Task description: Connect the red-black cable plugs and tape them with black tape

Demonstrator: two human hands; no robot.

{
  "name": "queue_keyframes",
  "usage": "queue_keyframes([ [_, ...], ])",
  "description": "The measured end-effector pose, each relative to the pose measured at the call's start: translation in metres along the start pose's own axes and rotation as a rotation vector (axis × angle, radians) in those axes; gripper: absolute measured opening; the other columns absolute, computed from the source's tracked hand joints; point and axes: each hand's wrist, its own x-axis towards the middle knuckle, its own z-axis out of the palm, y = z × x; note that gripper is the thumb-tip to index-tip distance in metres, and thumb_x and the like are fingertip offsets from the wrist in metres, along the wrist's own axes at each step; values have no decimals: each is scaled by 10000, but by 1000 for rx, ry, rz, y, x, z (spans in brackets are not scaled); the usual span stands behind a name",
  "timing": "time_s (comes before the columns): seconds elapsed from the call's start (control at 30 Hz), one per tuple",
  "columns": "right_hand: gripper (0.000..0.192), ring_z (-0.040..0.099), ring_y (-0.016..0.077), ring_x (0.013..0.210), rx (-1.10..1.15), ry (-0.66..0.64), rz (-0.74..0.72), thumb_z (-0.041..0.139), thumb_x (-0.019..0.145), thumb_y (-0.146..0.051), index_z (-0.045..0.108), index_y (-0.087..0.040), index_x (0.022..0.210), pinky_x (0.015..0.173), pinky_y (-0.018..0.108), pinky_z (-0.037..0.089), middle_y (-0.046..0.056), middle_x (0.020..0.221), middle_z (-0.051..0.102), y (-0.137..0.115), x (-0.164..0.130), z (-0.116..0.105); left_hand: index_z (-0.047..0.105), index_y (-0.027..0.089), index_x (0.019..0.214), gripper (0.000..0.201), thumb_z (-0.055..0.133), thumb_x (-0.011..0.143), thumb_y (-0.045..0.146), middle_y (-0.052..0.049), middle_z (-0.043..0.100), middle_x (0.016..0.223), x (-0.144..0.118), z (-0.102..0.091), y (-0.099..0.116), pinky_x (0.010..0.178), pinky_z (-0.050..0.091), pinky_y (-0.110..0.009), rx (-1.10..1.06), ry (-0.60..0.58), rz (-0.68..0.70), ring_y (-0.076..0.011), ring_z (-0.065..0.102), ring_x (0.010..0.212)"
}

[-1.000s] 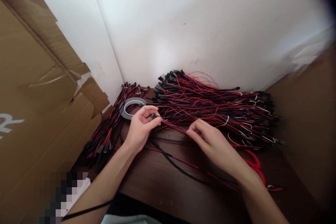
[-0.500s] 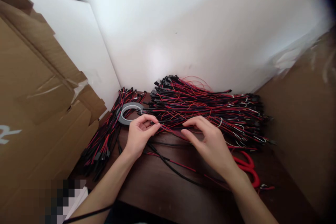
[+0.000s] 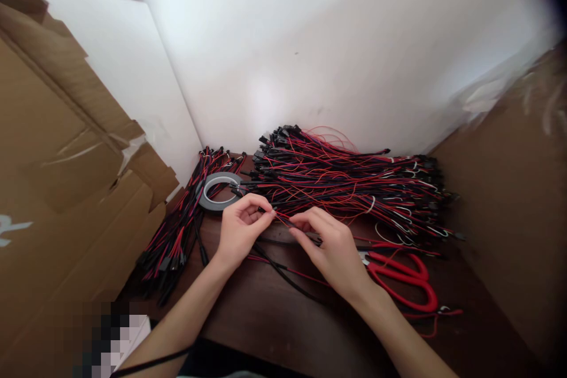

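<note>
A big heap of red and black wire leads [image 3: 349,183] with black connectors lies against the white wall on a dark wooden table [image 3: 274,313]. My left hand [image 3: 241,230] pinches the end of a red and black wire [image 3: 283,220] at the heap's near edge. My right hand [image 3: 330,245] pinches the same wire a little to the right, the fingertips of both hands almost touching. A roll of black tape [image 3: 218,190] lies just behind my left hand.
A second bundle of leads [image 3: 175,233] runs along the left, beside a flattened cardboard box [image 3: 66,177]. Red-handled scissors [image 3: 398,277] lie to the right of my right hand. Loose black and red wires [image 3: 287,280] cross the table. A brown board [image 3: 514,207] stands at the right.
My right hand has slid left along the wire toward my left hand, uncovering the scissors. The left hand has stayed in place, still pinching the wire end.
</note>
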Motion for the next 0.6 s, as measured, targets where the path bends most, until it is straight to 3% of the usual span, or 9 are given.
queue_keyframes([
  [0.3,96,577,150,734,51,-55,131,570,910,-181,612,-177,824,685,263,444,15,791,614,-3,7,-13,655,138,763,67,718,744,126,-21,594,819,0,-1,-4,673,512,-188,45,-36,47,-102,598,763],
  [0.37,115,564,142,693,37,-27,152,569,910,-188,631,-177,814,645,254,430,9,764,609,-3,7,-15,677,146,805,26,683,786,129,-37,586,861,-1,-2,-4,653,500,-192,130,-58,120,-115,594,796],
  [0.6,148,552,142,657,-10,23,204,560,894,-189,623,-171,761,610,254,413,15,740,608,0,7,-15,719,169,1010,252,540,867,62,-49,579,899,-5,0,-2,641,463,-213,592,-160,397,-96,550,729],
])
